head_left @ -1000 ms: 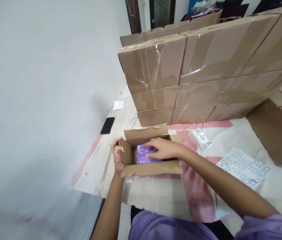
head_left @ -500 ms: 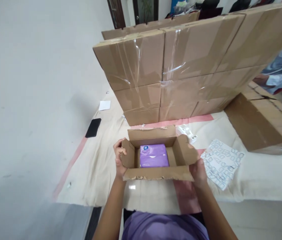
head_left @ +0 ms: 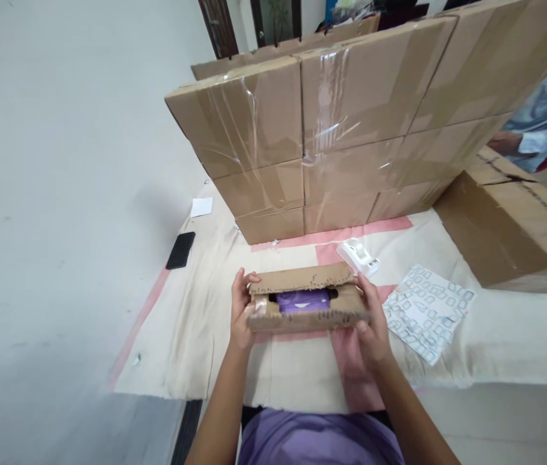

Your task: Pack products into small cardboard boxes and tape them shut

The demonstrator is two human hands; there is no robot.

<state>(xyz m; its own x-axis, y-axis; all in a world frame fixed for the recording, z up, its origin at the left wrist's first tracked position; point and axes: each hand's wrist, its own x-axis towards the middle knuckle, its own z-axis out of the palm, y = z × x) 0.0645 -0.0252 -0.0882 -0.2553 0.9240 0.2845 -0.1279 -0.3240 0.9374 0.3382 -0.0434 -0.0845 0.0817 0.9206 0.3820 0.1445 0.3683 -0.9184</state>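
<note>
A small cardboard box (head_left: 309,321) lies before me, gripped from both ends. My left hand (head_left: 242,313) wraps its left end, fingers at the far corner. On the right end, my right hand (head_left: 372,320) has its thumb near the front flap and fingers behind. Both end flaps are folded inward, and the long flaps lean over the opening. Through the gap between them shows a purple plastic-wrapped pack (head_left: 303,300); the rest of it is hidden. Just behind the right hand sits a white tape dispenser (head_left: 358,256).
Taped cardboard boxes (head_left: 350,135) form a wall across the table's back. An open carton (head_left: 505,232) stands at the right, near another person's hand (head_left: 504,142). A printed sticker sheet (head_left: 428,313) lies right; a black phone (head_left: 181,250) and white paper (head_left: 201,207) lie left.
The box's end flaps have gone from upright to folded in, and the long flaps have tipped inward, covering much of the purple pack. Both hands have stayed at the ends.
</note>
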